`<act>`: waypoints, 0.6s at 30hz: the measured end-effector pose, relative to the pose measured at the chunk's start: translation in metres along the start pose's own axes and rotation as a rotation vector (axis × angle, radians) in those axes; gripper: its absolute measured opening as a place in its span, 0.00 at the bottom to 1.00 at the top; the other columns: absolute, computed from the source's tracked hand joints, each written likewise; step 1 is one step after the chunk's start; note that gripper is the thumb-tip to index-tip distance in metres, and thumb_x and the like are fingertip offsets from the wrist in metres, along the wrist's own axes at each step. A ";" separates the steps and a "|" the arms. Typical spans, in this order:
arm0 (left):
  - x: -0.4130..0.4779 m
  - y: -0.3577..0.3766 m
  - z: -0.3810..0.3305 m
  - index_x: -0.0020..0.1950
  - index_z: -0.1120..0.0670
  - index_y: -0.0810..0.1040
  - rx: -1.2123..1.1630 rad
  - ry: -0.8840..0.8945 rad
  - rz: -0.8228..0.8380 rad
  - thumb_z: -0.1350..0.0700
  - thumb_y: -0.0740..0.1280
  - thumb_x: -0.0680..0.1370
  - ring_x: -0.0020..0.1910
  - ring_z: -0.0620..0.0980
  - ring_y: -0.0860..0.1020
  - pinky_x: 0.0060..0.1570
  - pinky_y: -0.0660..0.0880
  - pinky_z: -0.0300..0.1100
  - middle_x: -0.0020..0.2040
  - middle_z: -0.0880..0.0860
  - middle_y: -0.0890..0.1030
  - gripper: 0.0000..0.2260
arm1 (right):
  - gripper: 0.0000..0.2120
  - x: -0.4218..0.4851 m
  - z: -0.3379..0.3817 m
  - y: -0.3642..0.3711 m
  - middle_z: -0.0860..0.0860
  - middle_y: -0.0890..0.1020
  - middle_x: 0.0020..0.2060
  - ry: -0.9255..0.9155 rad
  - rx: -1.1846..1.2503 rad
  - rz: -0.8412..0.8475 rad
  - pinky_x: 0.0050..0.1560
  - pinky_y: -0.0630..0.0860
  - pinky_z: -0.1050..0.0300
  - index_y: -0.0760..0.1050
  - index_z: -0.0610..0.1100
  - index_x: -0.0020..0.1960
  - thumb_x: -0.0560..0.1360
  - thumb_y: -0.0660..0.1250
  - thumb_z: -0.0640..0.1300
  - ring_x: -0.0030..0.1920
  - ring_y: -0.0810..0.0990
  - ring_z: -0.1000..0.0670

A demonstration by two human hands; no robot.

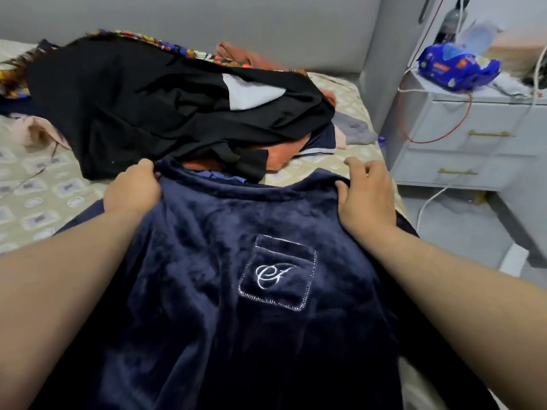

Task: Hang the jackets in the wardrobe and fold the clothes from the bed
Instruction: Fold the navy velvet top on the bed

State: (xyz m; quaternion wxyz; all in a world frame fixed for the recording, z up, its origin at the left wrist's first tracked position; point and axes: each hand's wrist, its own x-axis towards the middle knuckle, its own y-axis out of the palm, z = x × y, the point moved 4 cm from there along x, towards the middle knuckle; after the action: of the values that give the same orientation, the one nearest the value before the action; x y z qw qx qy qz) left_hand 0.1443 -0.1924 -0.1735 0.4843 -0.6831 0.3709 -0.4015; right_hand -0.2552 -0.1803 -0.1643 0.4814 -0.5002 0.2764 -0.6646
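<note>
gripping navy top (219,232): left hand (133,187), right hand (367,196)

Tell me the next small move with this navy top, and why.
Probably lay the navy top flat on the bed, ready for folding: the left hand and right hand each grip a shoulder, it is spread with its pocket up, and no fold is made yet.

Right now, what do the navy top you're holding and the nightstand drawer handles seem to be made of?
Navy top: likely plush fleece or velour; soft matte pile with light and dark brush shading. Drawer handles: apparently brass-toned metal; slim gold bars with a faint sheen, though coated plastic is possible.
</note>
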 end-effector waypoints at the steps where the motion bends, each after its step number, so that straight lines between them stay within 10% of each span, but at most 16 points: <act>1: 0.002 0.002 0.001 0.47 0.56 0.66 0.003 0.003 0.013 0.49 0.55 0.83 0.48 0.64 0.75 0.44 0.73 0.57 0.49 0.62 0.77 0.12 | 0.19 -0.011 0.002 -0.010 0.38 0.74 0.57 -0.001 0.008 -0.010 0.57 0.69 0.41 0.73 0.41 0.66 0.77 0.67 0.45 0.56 0.72 0.35; 9: -0.006 -0.006 -0.005 0.56 0.66 0.72 0.152 0.101 -0.080 0.55 0.61 0.82 0.54 0.71 0.72 0.51 0.69 0.62 0.55 0.71 0.74 0.13 | 0.38 -0.115 0.013 -0.019 0.50 0.56 0.80 -0.177 -0.123 0.497 0.79 0.44 0.50 0.54 0.52 0.80 0.74 0.39 0.65 0.80 0.52 0.50; 18: -0.205 -0.090 0.017 0.65 0.59 0.77 -0.151 0.253 0.121 0.52 0.68 0.78 0.61 0.61 0.76 0.61 0.72 0.57 0.62 0.58 0.79 0.17 | 0.31 -0.106 0.009 -0.020 0.48 0.53 0.81 -0.141 -0.202 0.531 0.79 0.45 0.49 0.51 0.49 0.81 0.82 0.48 0.60 0.80 0.50 0.48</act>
State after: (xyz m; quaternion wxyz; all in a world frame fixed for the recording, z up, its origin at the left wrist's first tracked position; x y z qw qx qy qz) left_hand 0.0875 0.0202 -0.1297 0.4043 -0.6378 0.4987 -0.4255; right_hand -0.2505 -0.0741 -0.1865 0.6044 -0.5006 0.4282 -0.4480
